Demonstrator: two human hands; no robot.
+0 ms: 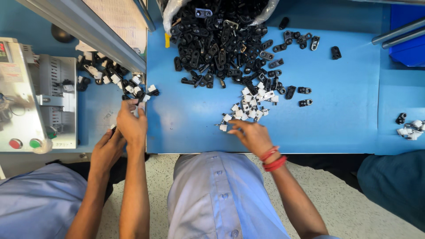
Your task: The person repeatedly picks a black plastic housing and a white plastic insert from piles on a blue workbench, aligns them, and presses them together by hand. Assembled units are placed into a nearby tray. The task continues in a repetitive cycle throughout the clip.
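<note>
Blue table (pixel 345 119) carries a heap of black plastic clips (pixel 221 44) spilling from a clear bag (pixel 170 13), with a smaller cluster of white clips (pixel 250 106) just below it. The right hand (pixel 252 135) lies on the table, fingers spread loosely at the near edge of the white cluster; whether its grip encloses a clip cannot be told. The left hand (pixel 132 124) pinches an assembled black-and-white part (pixel 137 102), grip closed. Another person's hand (pixel 106 150) touches it, beside a grey machine (pixel 37 102).

bright even overhead light, soft shadows, sharp centre, wide-angle edge distortion
</note>
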